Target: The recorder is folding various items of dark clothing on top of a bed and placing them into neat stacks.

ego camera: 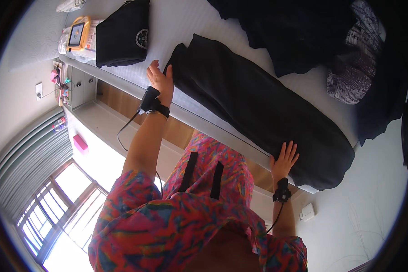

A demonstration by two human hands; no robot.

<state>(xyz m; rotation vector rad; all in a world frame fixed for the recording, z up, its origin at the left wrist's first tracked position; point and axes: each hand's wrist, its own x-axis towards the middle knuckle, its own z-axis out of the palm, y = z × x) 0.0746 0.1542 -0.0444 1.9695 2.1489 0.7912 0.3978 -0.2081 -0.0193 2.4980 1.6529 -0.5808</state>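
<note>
A long black garment [244, 88], folded lengthwise into a strip, lies along the near side of the bed [176, 20]. At its left end is my left hand [161, 80], fingers spread, with the thumb against the cloth's edge. My right hand [284, 161] rests flat on the near edge of its right part, fingers apart and grasping nothing. Beyond my left hand sits a folded black garment [122, 37] with a round white emblem. Black straps with small cabled devices are around both wrists.
Dark clothing [292, 37] is spread at the far right, beside a bundled black-and-white printed cloth [353, 74]. A yellow-framed tablet [78, 34] stands at the bed's left end. Below the bed's near edge are wooden recesses [176, 136]. A wall box [307, 212] is at right.
</note>
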